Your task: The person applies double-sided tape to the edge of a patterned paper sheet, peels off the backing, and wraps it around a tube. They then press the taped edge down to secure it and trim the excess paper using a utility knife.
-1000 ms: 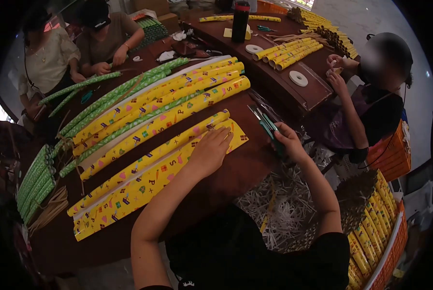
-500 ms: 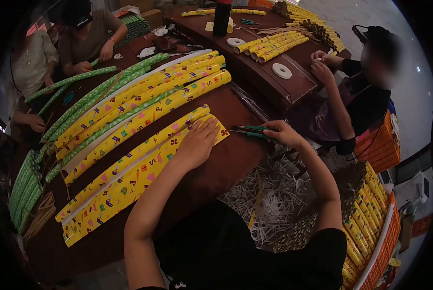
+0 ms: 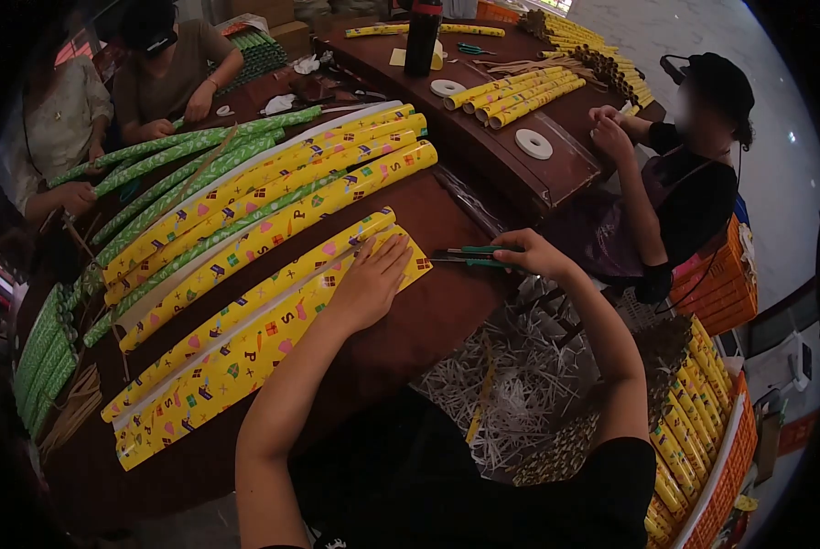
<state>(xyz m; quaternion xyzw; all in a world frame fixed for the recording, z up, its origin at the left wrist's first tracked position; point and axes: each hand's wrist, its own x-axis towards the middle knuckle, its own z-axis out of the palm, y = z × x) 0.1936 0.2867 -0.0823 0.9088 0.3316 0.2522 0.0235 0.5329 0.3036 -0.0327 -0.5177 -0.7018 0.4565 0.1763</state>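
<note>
A yellow printed sheet of wrapping paper (image 3: 236, 366) lies in front of me, its far long edge rolled up and its near part flat. My left hand (image 3: 373, 285) presses flat on its right end, fingers stretched out. In my right hand (image 3: 531, 254) is a pair of green-handled scissors (image 3: 483, 255). Their dark tips reach the right edge of the sheet; whether the blades have cut into it I cannot make out. Beyond the sheet lie several yellow paper rolls (image 3: 337, 203) with green rolls (image 3: 177, 156) among and behind them.
Paper shreds (image 3: 520, 384) fill a space below the table edge, beside stacked yellow rolls (image 3: 689, 430) in an orange crate (image 3: 723, 476). White tape rolls (image 3: 534, 144) and a dark bottle (image 3: 422, 41) stand on the second table. Co-workers sit at the left (image 3: 167, 78) and right (image 3: 694, 183).
My right hand has moved slightly left, bringing the scissors to the sheet's right edge. My left hand stays on the paper. At the left, a co-worker's hand and some green rolls have shifted.
</note>
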